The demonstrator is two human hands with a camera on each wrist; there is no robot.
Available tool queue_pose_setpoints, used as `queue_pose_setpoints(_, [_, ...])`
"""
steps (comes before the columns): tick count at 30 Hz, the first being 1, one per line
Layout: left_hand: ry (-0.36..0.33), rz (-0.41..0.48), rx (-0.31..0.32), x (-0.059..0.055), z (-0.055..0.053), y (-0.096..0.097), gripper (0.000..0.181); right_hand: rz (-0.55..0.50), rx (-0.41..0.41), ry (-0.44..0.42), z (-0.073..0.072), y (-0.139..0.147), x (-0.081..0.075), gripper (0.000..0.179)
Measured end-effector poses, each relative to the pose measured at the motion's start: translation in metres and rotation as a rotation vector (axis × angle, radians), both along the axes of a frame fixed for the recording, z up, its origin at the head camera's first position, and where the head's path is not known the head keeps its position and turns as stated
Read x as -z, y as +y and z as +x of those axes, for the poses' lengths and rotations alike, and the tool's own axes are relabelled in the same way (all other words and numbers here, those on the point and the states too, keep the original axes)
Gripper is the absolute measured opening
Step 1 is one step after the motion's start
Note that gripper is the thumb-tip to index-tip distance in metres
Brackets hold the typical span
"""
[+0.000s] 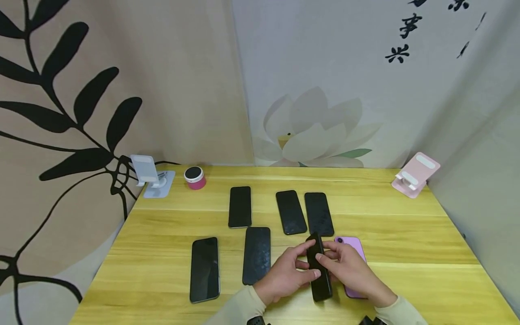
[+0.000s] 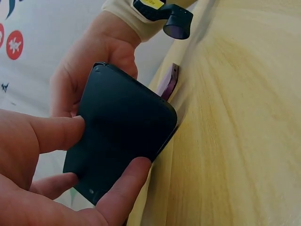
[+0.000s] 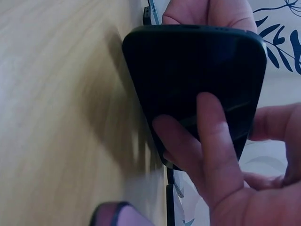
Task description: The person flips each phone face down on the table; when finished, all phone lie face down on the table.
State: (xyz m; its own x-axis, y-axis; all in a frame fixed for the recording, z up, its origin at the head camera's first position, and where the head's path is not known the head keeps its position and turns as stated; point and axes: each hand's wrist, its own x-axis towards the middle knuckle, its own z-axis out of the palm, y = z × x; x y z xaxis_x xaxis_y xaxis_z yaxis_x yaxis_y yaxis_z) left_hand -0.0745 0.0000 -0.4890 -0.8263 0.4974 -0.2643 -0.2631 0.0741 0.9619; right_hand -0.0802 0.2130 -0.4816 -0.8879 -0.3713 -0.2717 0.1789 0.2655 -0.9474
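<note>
In the head view, the left hand [image 1: 286,273] and right hand [image 1: 351,268] both pinch one black smartphone [image 1: 322,282], tilted at the desk's [image 1: 414,243] near side, beside a purple smartphone [image 1: 354,246] partly covered by the right hand. Five other black smartphones [image 1: 204,270] lie flat; farther back stand a white phone stand [image 1: 156,180], a pink-and-white jar [image 1: 195,178] and a pink phone stand [image 1: 416,175]. The left wrist view shows the left hand's fingertips [image 2: 138,167] against the pinched phone's edges. In the right wrist view, two right fingers [image 3: 214,122] press its dark face.
</note>
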Motion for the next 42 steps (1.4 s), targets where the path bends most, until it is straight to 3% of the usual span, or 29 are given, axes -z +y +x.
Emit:
queue_pose_setpoints(3, [-0.006, -0.008, -0.011, -0.001, 0.001, 0.000, 0.069, -0.006, -0.003, -0.003, -0.001, 0.002, -0.002, 0.056])
queue_pose_setpoints(7, [-0.079, 0.011, -0.079, -0.002, 0.002, -0.002, 0.060, -0.024, 0.003, -0.013, 0.001, 0.004, -0.005, 0.054])
queue_pose_setpoints(11, [-0.183, 0.078, -0.175, -0.002, 0.002, -0.006, 0.051, -0.006, 0.014, -0.005, 0.004, 0.004, -0.011, 0.054])
queue_pose_setpoints(15, [-0.232, 0.143, -0.214, 0.000, 0.002, -0.007, 0.047, 0.052, 0.032, 0.023, 0.007, 0.003, -0.020, 0.054])
queue_pose_setpoints(25, [-0.223, 0.145, -0.257, 0.006, 0.001, -0.008, 0.039, 0.031, 0.013, 0.065, 0.009, 0.002, -0.029, 0.055])
queue_pose_setpoints(34, [-0.205, 0.105, -0.264, 0.005, -0.001, -0.011, 0.039, 0.045, 0.048, 0.063, 0.005, 0.003, -0.018, 0.058])
queue_pose_setpoints(42, [-0.176, 0.012, -0.237, 0.002, 0.001, -0.011, 0.047, 0.035, 0.107, 0.022, 0.007, 0.004, -0.002, 0.063])
